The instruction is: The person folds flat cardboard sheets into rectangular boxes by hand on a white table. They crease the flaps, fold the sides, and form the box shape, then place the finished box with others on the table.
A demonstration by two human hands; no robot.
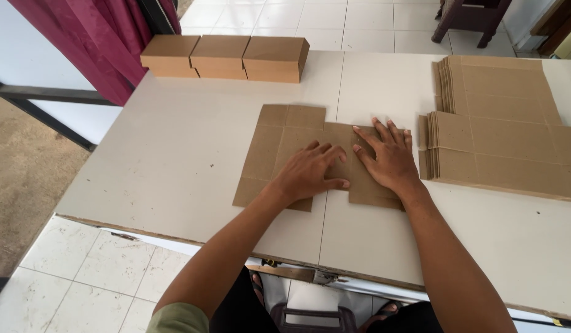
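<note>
Both hands lie flat on a flat box blank spread on the table, near its front edge; the left hand rests palm down on the blank's middle, fingers loosely spread and pointing up and to the right, thumb stretched out toward the other hand; nothing is pinched, the palm only presses; the left forearm comes in from the lower left at a slant, elbow bent; the right hand lies palm down on the blank's right part, fingers fanned and pointing away and slightly left, its fingertips just beside those of the left hand; it too grips nothing and presses flat; the right forearm runs up from the lower right, nearly straight; a stack of blanks lies just right of the right hand, close to it but apart; three folded boxes stand in a row at the table's far edge, touching one another, well apart from the hands; a dark red curtain hangs beyond the far left corner
</note>
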